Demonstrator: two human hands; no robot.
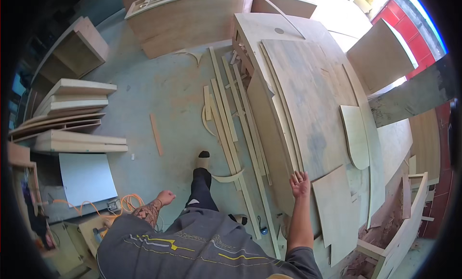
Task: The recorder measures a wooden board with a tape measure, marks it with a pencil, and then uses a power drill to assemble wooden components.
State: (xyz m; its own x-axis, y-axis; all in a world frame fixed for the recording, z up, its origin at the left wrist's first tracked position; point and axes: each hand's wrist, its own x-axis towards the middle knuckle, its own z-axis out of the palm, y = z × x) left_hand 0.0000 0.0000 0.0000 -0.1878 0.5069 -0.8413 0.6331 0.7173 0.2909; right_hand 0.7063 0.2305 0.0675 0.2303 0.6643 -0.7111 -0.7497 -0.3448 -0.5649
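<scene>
My right hand is palm up with its fingers stretched out and slightly apart, holding nothing. It is at the near left edge of a stack of plywood sheets on a long wooden bench; whether it touches the edge I cannot tell. Just right of it lies a smaller plywood offcut. My left hand hangs over the floor beside my leg, fingers loosely curled, with nothing visible in them. A thin board with a rounded end rests farther right on the sheets.
Long wood strips and curved offcuts lie on the floor along the bench. Stacked panels and a white board stand at left, near an orange hose. A wooden scrap bin is at lower right.
</scene>
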